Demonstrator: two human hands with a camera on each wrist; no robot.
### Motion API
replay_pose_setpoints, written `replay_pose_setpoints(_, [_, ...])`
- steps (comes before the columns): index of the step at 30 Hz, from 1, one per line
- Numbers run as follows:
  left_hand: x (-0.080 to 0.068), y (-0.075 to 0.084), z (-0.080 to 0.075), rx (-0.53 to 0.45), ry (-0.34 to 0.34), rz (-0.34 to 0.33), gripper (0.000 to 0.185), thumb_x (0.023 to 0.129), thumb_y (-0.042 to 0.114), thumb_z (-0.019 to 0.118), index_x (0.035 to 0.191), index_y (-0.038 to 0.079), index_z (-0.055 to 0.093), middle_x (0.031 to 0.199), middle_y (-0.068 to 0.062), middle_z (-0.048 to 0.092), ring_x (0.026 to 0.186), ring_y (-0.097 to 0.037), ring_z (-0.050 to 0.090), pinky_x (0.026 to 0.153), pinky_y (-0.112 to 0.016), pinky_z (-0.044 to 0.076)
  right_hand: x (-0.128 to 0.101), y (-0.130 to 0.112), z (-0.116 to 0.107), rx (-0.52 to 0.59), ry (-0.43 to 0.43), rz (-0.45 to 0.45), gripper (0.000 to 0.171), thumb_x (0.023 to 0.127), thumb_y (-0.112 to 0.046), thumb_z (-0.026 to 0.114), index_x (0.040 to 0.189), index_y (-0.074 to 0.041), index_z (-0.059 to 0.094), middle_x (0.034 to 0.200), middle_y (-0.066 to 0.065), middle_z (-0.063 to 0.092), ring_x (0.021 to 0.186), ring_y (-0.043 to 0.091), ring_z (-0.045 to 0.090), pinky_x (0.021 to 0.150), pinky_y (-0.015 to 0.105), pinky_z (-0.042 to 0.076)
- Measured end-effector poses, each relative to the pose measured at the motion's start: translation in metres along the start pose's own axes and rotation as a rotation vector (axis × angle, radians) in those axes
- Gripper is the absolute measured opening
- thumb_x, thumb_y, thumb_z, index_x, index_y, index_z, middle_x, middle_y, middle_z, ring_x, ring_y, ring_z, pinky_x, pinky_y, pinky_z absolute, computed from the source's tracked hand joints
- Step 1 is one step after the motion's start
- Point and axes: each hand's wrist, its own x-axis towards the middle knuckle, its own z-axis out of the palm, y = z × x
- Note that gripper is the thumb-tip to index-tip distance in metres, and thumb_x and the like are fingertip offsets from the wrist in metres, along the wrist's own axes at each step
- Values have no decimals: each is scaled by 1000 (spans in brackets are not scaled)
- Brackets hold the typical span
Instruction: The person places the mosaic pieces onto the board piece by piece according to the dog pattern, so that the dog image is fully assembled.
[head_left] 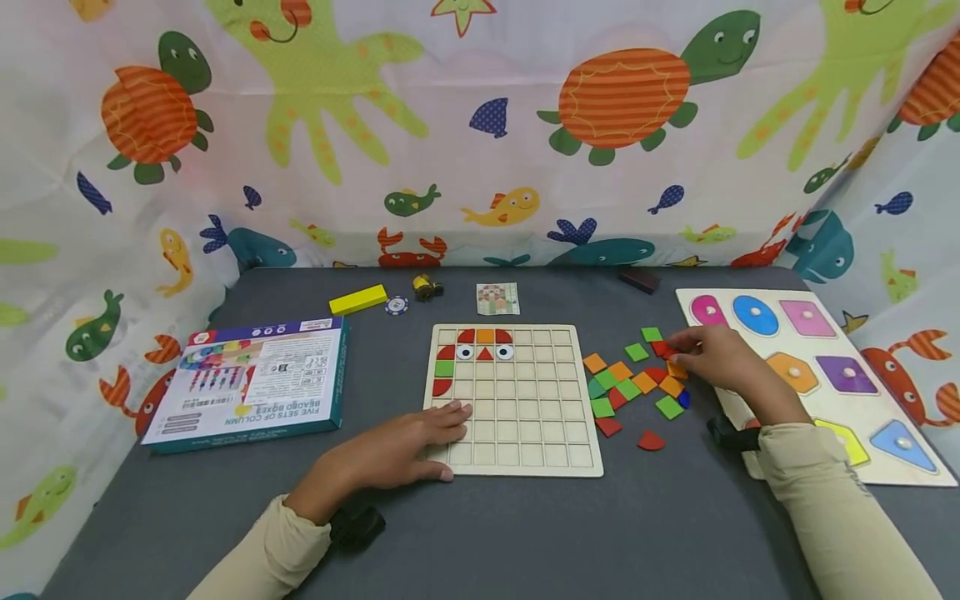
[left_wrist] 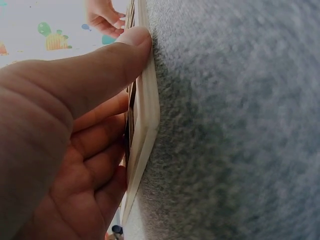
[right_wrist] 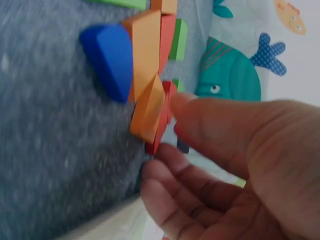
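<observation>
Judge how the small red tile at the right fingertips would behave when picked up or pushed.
The red tile looks like a thin, rigid painted piece, so probably stiff and light. Flat-faced, it should slide on the grey mat rather than roll. Packed against orange tiles, pushing it would likely shift them; the right hand may need to pinch its edges.

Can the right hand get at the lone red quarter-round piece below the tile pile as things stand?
Probably yes: the red piece lies alone on bare table, nothing over it, and the right hand at the tile pile is close by.

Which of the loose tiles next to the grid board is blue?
The small blue tile at the right edge of the loose pile, just below the right hand; the others are red, orange or green.
</observation>
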Motion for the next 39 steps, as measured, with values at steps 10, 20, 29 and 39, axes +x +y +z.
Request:
replay_pose_setpoints(10, [-1, -2, 0, 0, -1, 5, 65, 90, 28, 71, 146, 6, 45, 157, -5, 29, 145, -21, 20, 111, -45, 28, 6, -9, 4, -31, -10, 48, 26, 88, -7, 66, 106, 11, 64, 78, 9, 57, 68, 23, 50, 59, 34, 43])
replay_pose_setpoints(20, [-1, -2, -1, -3, -9, -8, 66, 91, 30, 70, 147, 8, 43, 158, -2, 26, 145, -17, 18, 112, -42, 27, 8, -11, 3, 29, 15, 23, 15, 86, -9, 72, 91, 3, 64, 80, 7, 63, 71, 23, 54, 61, 33, 45])
replay_pose_setpoints(29, [0, -2, 2, -3, -1, 17, 66, 90, 28, 71, 146, 6, 44, 157, -5, 27, 145, -21, 20, 111, -46, 28, 8, -29, 3, 5, 79, -63, 21, 94, -2, 58, 109, 9, 68, 98, 21, 66, 85, 33, 58, 70, 43, 52])
replay_pose_setpoints(39, [0, -3, 2, -12, -1, 16, 66, 90, 27, 71, 146, 5, 43, 157, -5, 27, 145, -21, 19, 111, -44, 28, 18, -68, 15, 49, 108, -74, 27, 98, -2, 52, 121, 5, 66, 107, 20, 56, 91, 31, 50, 71, 40, 48])
